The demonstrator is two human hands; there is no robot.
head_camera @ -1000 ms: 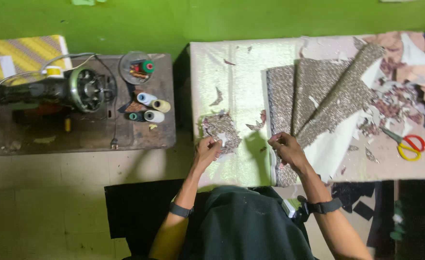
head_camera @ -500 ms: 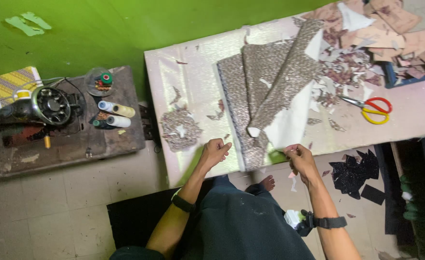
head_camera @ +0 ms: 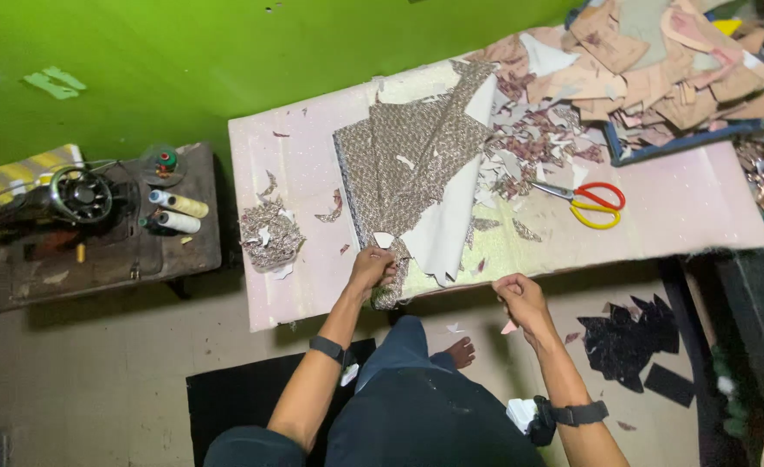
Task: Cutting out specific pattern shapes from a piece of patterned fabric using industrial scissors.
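A folded brown patterned fabric (head_camera: 412, 151) with a white underside lies across the pale pink table (head_camera: 300, 182). My left hand (head_camera: 372, 266) grips the fabric's near corner at the table's front edge. My right hand (head_camera: 520, 298) hangs just off the front edge, fingers pinched together; what it pinches, if anything, I cannot tell. A small pile of patterned scraps (head_camera: 269, 235) sits to the left of my left hand. Red and yellow scissors (head_camera: 591, 203) lie on the table to the right of the fabric.
A black sewing machine (head_camera: 62, 201) and thread spools (head_camera: 174, 212) stand on a dark wooden table at the left. A blue-rimmed tray (head_camera: 685, 138) of tan cut pieces sits at the back right. Black scraps (head_camera: 633, 337) lie on the floor. Green wall behind.
The view has swung left and tilted. My left hand moved from the table top onto the fabric's corner. My right hand left the fabric and dropped below the table edge.
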